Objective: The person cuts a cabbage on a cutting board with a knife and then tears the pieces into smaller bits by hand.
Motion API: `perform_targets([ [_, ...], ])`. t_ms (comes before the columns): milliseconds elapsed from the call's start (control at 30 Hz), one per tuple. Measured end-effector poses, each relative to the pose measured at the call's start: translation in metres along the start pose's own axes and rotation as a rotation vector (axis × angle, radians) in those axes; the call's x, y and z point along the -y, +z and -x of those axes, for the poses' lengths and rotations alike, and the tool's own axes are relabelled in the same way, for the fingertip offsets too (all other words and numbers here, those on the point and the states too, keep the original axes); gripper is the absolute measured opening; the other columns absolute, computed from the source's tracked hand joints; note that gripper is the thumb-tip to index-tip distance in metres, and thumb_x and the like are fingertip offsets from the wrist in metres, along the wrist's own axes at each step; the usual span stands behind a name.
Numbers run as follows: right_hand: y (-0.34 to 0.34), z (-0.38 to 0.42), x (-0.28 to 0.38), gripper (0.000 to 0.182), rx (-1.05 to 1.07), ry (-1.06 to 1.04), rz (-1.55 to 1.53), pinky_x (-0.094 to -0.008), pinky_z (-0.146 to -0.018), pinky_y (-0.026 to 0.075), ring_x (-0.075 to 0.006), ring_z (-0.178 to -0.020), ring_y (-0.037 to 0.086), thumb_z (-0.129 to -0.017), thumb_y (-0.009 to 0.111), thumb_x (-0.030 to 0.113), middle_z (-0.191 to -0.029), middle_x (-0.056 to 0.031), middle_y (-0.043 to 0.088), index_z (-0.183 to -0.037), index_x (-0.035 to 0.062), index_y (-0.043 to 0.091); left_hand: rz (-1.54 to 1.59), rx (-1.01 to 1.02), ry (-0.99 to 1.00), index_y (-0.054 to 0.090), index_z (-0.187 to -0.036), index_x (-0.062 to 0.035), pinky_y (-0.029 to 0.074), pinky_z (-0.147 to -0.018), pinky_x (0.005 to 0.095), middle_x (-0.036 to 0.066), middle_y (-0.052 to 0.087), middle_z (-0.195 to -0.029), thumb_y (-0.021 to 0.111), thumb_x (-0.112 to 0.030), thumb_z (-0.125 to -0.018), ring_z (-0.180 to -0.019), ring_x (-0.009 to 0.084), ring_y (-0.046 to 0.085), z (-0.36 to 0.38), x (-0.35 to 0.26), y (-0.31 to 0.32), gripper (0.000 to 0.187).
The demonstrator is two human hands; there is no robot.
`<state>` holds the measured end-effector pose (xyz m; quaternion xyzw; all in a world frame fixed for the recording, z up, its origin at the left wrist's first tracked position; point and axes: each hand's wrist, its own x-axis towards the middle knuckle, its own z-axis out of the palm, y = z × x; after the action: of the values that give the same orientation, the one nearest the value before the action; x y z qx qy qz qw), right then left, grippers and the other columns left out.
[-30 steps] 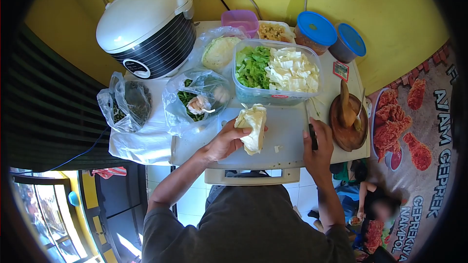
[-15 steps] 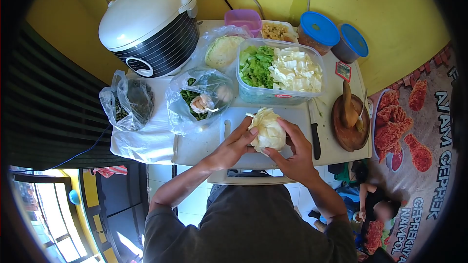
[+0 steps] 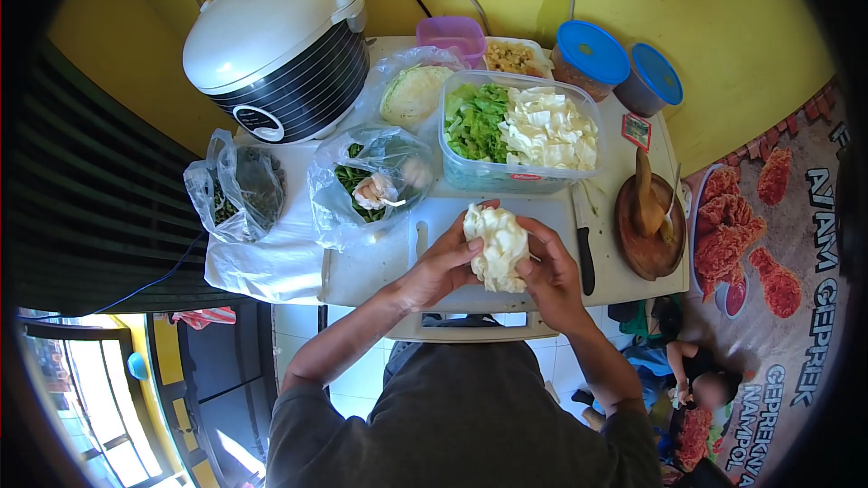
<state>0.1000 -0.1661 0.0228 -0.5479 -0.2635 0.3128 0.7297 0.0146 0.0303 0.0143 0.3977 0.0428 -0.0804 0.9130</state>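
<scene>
Between my hands is a pale, crinkled piece of cabbage (image 3: 498, 248), held above the front of the white cutting board (image 3: 443, 214). My left hand (image 3: 449, 258) grips its left side, thumb across the front. From the right, my right hand (image 3: 550, 273) closes on it with thumb and fingers. A knife (image 3: 586, 253) with a black handle lies to the right of the board. Behind the board, a clear plastic container (image 3: 506, 178) holds chopped green leaves (image 3: 475, 122) and cut pale cabbage (image 3: 550, 134).
A bag of garlic and greens (image 3: 362, 185) sits left of the board, a half cabbage (image 3: 416, 95) behind it. The rice cooker (image 3: 276, 45) stands back left. At right are a mortar with pestle (image 3: 649, 226) and blue-lidded tubs (image 3: 592, 59). Another person (image 3: 701, 375) is low at right.
The cabbage piece has been turned in my hands and now shows a more crinkled, folded side. My right thumb and fingers have shifted their hold. The table items stay put.
</scene>
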Motion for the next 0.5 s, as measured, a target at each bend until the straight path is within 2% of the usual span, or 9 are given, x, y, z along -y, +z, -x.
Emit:
perform_targets([
  [67,0.002,-0.003,0.004,0.052,0.013,-0.146,0.388,-0.0364,-0.105,0.048,-0.0247,-0.129,0.056,-0.098,0.066,0.007,-0.145,-0.0187,0.051,-0.147,0.0025,0.05,0.109,-0.013,-0.009,0.025,-0.155,-0.0209,0.048,-0.108,0.0455,0.01,0.043,-0.149,0.051,-0.039,-0.108,-0.139,0.0236,0.047,0.001,0.003,0.004,0.057],
  [167,-0.003,-0.005,0.002,0.051,-0.089,-0.286,0.653,-0.0369,-0.101,0.05,-0.0263,-0.126,0.058,-0.096,0.068,0.006,-0.145,-0.0201,0.051,-0.144,0.0027,0.054,0.091,-0.063,0.101,0.025,-0.147,-0.0239,0.05,-0.108,0.0456,0.008,0.042,-0.148,0.048,-0.033,-0.11,-0.138,0.024,0.048,-0.001,0.017,-0.005,0.045],
  [267,0.009,-0.004,0.023,0.053,0.006,-0.294,0.728,-0.0367,-0.094,0.054,-0.0265,-0.119,0.062,-0.095,0.069,0.005,-0.143,-0.0207,0.054,-0.145,0.0017,0.053,0.188,-0.119,0.077,0.024,-0.142,-0.0239,0.053,-0.105,0.0457,0.009,0.041,-0.147,0.048,-0.03,-0.11,-0.136,0.0241,0.051,0.0,0.014,0.0,0.04],
  [367,0.009,-0.005,0.015,0.053,-0.006,-0.264,0.627,-0.0353,-0.089,0.056,-0.0248,-0.112,0.065,-0.094,0.071,0.005,-0.139,-0.02,0.057,-0.144,0.0004,0.054,0.265,-0.094,0.058,0.023,-0.142,-0.0227,0.054,-0.104,0.0459,0.009,0.04,-0.146,0.052,-0.026,-0.109,-0.136,0.0242,0.05,0.0,0.011,0.001,0.044],
  [500,0.002,-0.003,0.003,0.055,-0.026,-0.234,0.499,-0.0335,-0.089,0.057,-0.0228,-0.107,0.066,-0.094,0.072,0.005,-0.131,-0.019,0.063,-0.145,-0.0005,0.053,0.066,-0.142,0.037,0.023,-0.147,-0.0207,0.055,-0.102,0.0465,0.01,0.044,-0.143,0.055,-0.023,-0.107,-0.134,0.0251,0.052,0.003,0.006,0.005,0.05],
])
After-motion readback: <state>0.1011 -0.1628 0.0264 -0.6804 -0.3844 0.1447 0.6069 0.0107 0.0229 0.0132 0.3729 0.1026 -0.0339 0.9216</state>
